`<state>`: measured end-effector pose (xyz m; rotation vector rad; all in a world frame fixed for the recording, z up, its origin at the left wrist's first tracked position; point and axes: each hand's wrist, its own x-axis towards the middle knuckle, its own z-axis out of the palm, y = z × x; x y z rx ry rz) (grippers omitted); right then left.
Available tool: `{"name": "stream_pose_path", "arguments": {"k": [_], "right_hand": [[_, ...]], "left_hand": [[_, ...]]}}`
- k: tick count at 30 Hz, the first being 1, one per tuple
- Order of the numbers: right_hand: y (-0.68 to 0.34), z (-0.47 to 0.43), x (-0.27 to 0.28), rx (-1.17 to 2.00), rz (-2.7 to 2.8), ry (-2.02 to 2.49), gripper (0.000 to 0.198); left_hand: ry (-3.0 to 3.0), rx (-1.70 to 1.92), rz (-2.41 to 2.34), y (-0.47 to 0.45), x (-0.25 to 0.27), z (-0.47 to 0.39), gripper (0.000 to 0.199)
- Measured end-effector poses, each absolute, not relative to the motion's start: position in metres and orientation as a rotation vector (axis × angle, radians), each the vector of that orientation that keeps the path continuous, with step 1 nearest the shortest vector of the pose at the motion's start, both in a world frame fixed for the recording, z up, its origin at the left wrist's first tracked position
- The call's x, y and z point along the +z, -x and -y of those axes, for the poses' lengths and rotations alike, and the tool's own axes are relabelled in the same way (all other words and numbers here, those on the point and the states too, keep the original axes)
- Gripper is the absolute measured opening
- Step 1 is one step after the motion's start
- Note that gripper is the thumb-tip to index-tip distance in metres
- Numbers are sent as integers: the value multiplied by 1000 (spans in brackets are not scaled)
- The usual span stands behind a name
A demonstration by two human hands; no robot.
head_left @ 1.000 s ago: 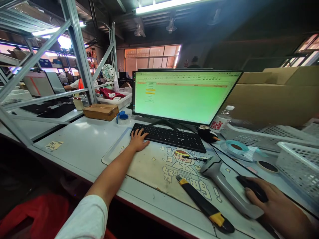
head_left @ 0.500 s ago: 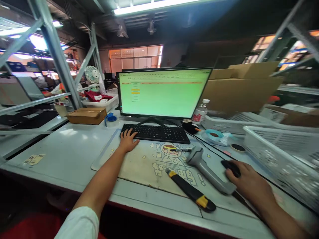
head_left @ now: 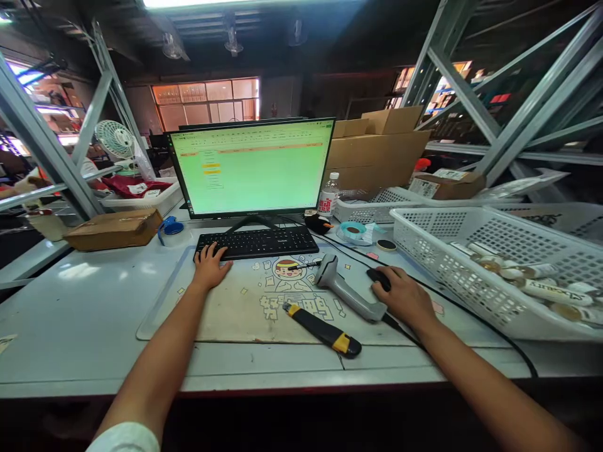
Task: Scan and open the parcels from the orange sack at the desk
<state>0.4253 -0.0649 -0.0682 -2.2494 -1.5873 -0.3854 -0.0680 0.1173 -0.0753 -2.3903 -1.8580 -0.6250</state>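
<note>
My left hand (head_left: 208,268) rests with its fingers spread over the left end of a black keyboard (head_left: 271,243). Under my right hand (head_left: 406,297) is a black computer mouse (head_left: 379,278), gripped on the right of a printed desk mat (head_left: 226,317). Between my hands lie a grey barcode scanner (head_left: 351,292) and a black and yellow utility knife (head_left: 320,329). A pen (head_left: 305,266) lies by the scanner's head. Behind the keyboard stands a monitor (head_left: 254,172) showing a greenish spreadsheet.
On the right, a white plastic basket (head_left: 443,270) holds several bottles or tubes. Tape rolls (head_left: 352,231), a water bottle (head_left: 328,196) and a large cardboard box (head_left: 372,160) stand behind. A flat brown box (head_left: 115,230) and blue tape (head_left: 172,226) sit at the left.
My view has swung to the right, so the desk things appear further left and the basket's contents come into sight. Both hands stay at the keyboard and the mouse.
</note>
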Motion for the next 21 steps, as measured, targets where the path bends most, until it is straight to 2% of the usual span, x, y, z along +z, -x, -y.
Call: {"name": "stream_pose_path", "arguments": {"k": [21], "right_hand": [[-421, 67, -61, -338, 1594, 2285, 47]], "left_hand": [[2396, -637, 1870, 68, -77, -120, 59]]}}
